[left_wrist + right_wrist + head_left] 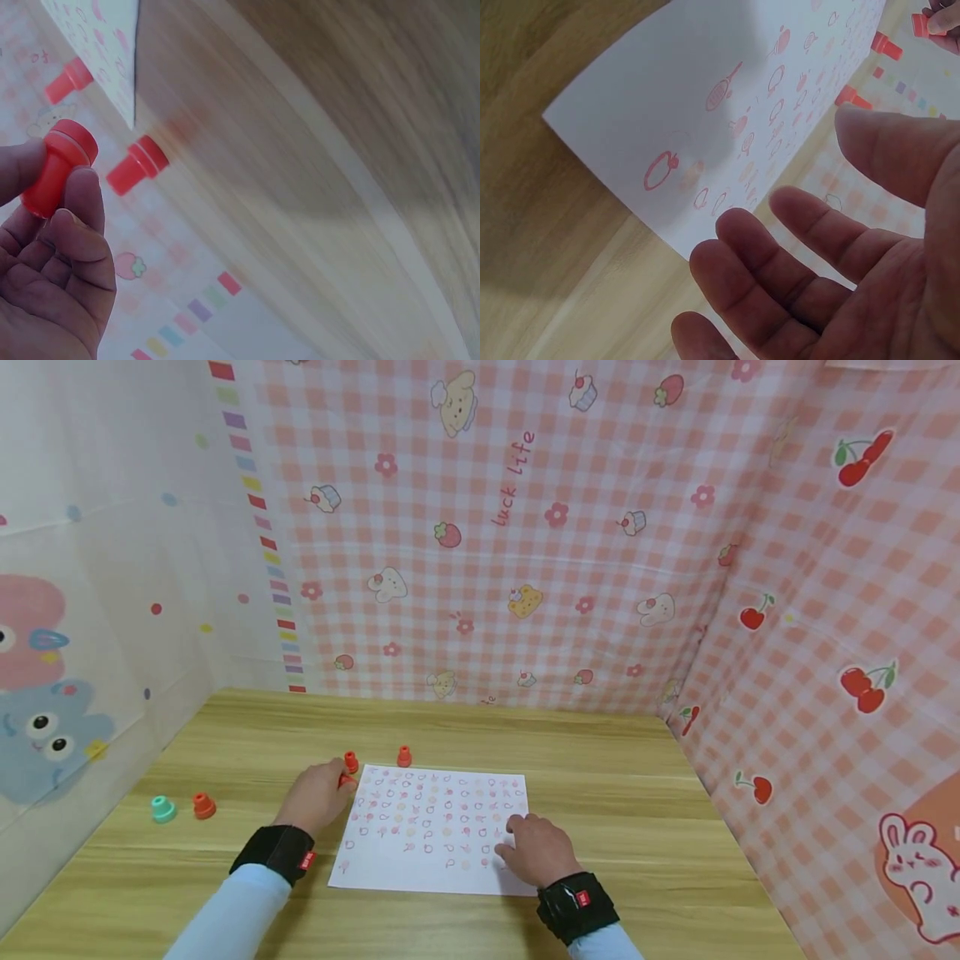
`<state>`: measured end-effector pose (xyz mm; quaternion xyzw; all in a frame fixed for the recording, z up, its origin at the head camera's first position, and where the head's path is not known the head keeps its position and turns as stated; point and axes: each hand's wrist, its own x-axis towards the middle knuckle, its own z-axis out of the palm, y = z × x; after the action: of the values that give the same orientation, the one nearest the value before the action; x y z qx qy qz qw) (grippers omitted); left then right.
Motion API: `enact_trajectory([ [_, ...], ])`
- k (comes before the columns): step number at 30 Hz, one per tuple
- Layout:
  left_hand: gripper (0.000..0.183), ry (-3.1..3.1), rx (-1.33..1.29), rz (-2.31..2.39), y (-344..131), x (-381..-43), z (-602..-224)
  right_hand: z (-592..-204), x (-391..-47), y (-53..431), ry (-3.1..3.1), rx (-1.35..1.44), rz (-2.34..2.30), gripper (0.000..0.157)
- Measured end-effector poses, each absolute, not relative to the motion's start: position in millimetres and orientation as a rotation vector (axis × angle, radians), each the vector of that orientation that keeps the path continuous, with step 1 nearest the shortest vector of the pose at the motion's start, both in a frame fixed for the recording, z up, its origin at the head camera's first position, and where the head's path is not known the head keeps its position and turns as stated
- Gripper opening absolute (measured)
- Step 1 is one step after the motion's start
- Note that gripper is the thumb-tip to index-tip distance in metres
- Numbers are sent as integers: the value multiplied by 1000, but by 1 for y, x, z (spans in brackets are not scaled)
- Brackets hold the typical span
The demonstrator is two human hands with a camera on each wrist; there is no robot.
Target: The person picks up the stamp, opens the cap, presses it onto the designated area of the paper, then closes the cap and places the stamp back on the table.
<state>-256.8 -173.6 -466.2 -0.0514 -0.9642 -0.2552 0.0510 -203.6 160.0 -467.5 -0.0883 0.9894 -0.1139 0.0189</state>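
From the head camera, I am looking down at a wooden table (637, 793) with a white sheet of paper (420, 860) lying flat, covered in rows of small red stamped marks. The left hand (315, 797) is sitting at the sheet's far left corner, pinching a red stamp (346, 780) between thumb and fingers. The right hand (536, 847) is lying over the sheet's near right part, fingers relaxed, gripping nothing. So the stamp is lying to the left of the paper, and the left hand is the one on it. Two more red stamps (351, 762) (404, 757) are standing just beyond the sheet's far edge. A teal stamp (162, 809) and an orange stamp (203, 806) are standing side by side, well apart to the left.

From the left wrist camera, I am seeing the thumb and fingers curled round the red stamp (58, 169), its long axis tilted, wider capped end pointing away from the palm. The corner of the paper (105, 37) is near it.

From the right wrist camera, I am seeing the open palm (840, 270), fingers spread and loose, hovering over the paper (705, 105); whether it touches, I cannot tell.
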Motion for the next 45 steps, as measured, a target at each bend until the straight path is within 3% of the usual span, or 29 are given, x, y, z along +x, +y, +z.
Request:
enact_trajectory([
  [23, 21, -2860, -152, -1024, -132, -243, -469, -474, -207, 153, 3114, -237, -535, 40],
  [35, 16, -2745, -219, -1237, -104, -232, -466, -474, -209, 152, 3012, -170, -885, 33],
  [45, 12, -2661, -294, -1364, -88, -226, -472, -477, -210, 146, 2784, 57, -1335, 33],
])
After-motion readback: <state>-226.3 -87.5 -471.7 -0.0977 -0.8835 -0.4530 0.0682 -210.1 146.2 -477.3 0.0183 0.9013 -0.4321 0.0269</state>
